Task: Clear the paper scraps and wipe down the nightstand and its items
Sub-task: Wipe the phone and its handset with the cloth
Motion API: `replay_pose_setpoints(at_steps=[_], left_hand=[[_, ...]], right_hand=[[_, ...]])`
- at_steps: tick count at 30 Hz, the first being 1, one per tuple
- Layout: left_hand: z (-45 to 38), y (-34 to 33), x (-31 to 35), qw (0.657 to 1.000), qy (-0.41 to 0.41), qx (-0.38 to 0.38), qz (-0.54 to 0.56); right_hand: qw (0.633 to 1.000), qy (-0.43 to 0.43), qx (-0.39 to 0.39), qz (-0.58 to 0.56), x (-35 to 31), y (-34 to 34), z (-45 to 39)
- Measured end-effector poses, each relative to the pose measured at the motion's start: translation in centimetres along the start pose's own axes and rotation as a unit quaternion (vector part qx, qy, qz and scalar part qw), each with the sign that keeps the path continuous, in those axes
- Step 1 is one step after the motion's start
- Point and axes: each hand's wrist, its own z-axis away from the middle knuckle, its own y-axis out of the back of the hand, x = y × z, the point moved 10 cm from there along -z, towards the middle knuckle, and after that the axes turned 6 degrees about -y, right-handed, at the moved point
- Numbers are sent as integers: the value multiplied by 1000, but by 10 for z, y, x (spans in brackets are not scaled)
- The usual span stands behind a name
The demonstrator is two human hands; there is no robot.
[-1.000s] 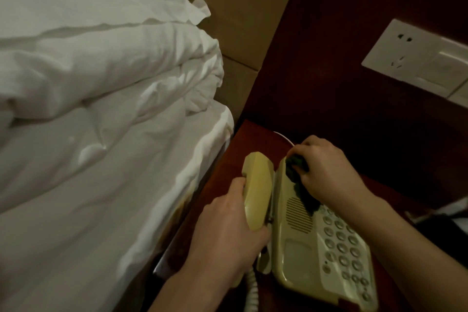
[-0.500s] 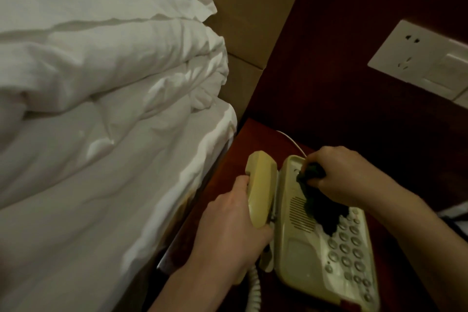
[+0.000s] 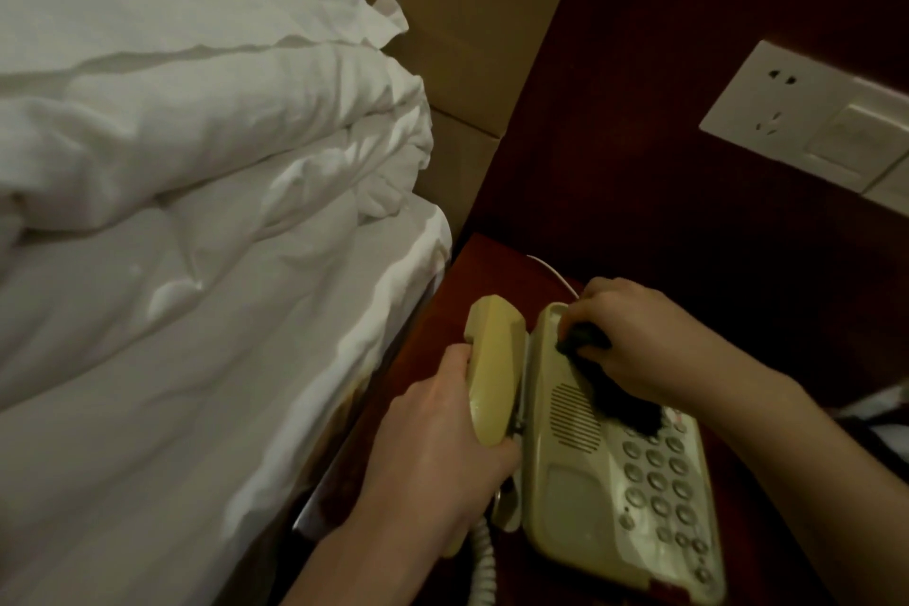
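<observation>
Plastic, hollow and light by the look of it, the beige telephone base [image 3: 610,458] is sitting on the dark red nightstand worktop [image 3: 492,261], just beside the white bed [image 3: 196,261], and it is likely to skate on the polished wood if pushed hard, so steadying it from the side seems wise. Left of the base, the left hand [image 3: 433,453] is wrapping its fingers round the middle of the handset [image 3: 494,369], holding it off the cradle and tilted; that waist is the sensible place to grip, since the smooth ends look slippery. Above the base's far end, the right hand [image 3: 639,335] is clenching its fingers on a soft dark cloth [image 3: 610,389], which is draping limply from the cradle corner down toward the keypad [image 3: 659,472]; the buttons are small and raised, so light pressure is probably enough. A coiled cord [image 3: 479,561] is trailing from the handset below the base and is running out of the frame. How the cloth is folded under the palm is hidden, its dark mass is hard to separate from shadow, and the base's near right corner is cut off. To the right of the base, pale and dark shapes at the frame edge are too dim to name, and no paper scraps are plainly showing. A wall socket plate [image 3: 787,113] is sitting well above the base.
</observation>
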Motion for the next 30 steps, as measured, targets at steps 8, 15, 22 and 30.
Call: replay_pose_setpoints(at_steps=[8,15,22,30], left_hand=[[-2,-2,-3,1000,-3,5,-5],[-1,0,-3,1000,-5,10,-11],[-1,0,-3,1000,-12,13,-12],[-2,-2,-5,1000,1,6,-19]], right_hand=[[996,-22,-27,77,8,-2,0],[991,-66,62,96,7,3,-16],[991,-84,-22,98,12,-2,-17],[982,-144,113,40,9,1,-15]])
